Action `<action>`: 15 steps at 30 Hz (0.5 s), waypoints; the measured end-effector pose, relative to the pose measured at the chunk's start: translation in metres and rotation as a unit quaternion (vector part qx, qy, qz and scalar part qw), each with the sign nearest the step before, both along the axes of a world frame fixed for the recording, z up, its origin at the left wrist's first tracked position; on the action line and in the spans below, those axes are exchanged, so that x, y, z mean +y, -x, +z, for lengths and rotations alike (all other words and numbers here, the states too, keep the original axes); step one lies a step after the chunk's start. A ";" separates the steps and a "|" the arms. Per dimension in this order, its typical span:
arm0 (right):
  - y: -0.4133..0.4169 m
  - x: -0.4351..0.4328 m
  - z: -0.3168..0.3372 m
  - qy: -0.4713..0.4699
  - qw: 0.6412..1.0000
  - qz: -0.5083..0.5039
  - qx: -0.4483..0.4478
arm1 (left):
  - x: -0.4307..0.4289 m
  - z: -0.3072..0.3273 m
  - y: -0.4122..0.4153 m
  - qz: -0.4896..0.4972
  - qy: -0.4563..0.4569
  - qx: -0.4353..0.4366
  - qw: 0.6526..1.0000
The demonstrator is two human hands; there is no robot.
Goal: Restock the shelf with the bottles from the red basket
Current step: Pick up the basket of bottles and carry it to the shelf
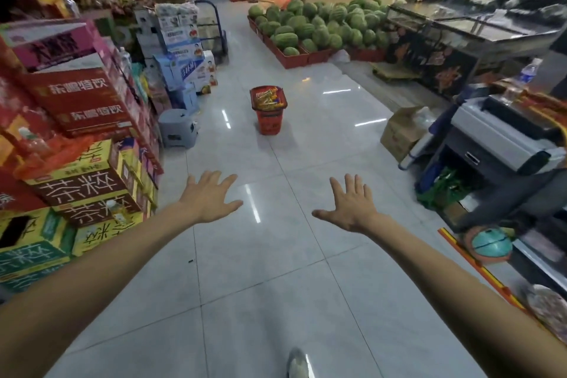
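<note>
- Step in hand: approach, nothing picked up yet.
- Left hand point(211, 198) & right hand point(349, 205) both stretched fwd, fingers spread, empty.
- Red basket point(268, 101) on floor point(276, 270) mid-aisle, well ahead, stacked on another; packed w/ goods, bottles not clearly made out.
- Next, prob.: close in, crouch, grab bottles.
- Target shelf unclear.

The scene is seen from one wide-angle camera worn on the head, directed forward and down along the tiled floor point(276, 255) of a shop aisle; the outstretched arms are near, the shelves farther.
</note>
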State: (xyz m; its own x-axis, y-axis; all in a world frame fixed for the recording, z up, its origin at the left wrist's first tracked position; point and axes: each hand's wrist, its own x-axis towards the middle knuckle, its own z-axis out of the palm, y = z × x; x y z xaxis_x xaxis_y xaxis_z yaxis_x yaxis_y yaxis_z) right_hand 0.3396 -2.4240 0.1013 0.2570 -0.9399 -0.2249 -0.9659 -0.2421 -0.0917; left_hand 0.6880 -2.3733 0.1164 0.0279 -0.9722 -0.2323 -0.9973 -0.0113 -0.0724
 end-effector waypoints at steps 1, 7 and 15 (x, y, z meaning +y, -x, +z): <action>-0.002 -0.024 -0.001 0.000 1.000 0.001 0.000 | -0.021 -0.002 0.002 -0.003 0.004 -0.001 1.000; -0.026 -0.135 -0.015 -0.028 0.999 0.025 0.003 | -0.122 -0.017 -0.002 -0.003 -0.020 -0.013 1.000; -0.083 -0.312 -0.029 -0.027 0.998 0.049 0.015 | -0.282 -0.049 -0.061 0.020 -0.033 0.010 0.999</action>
